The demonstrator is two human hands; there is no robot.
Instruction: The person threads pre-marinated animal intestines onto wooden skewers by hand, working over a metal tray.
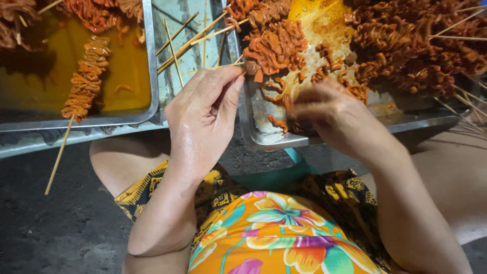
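We are looking down on two bare hands working over metal trays on a low worktop (76,137).

1. Left hand (203,114): the fingers are pinching narrow around one end of a thin bamboo skewer (231,64). The skewer is running rightward from the fingertips, and a small brownish meat piece (251,67) is sitting on it just beyond them.

2. Right hand (337,114): the fingers are curling down into the near corner of the right tray (264,139). We are seeing them closing narrow on something orange at the fingertips, but we cannot tell exactly which piece, since the hand is covering it.

3. Right tray: loose curly orange strips (274,96) are lying just beyond and between both sets of fingers. A flat ruffled slab (276,45) is lying farther beyond the left fingertips. A dark red-brown heap of skewered meat (406,50) is filling the tray beyond the right fingers, with stick ends pointing outward.

4. Spare skewers (185,45): a loose bundle is lying in the gap between the trays, just beyond the left fingers.

5. Left tray (152,66): it is standing well to the left of the left fingers and is holding orange liquid. A loaded skewer (83,81) is lying in it, its bare stick overhanging the near rim.

6. Below the hands, a floral garment (284,233) is covering the person's lap.
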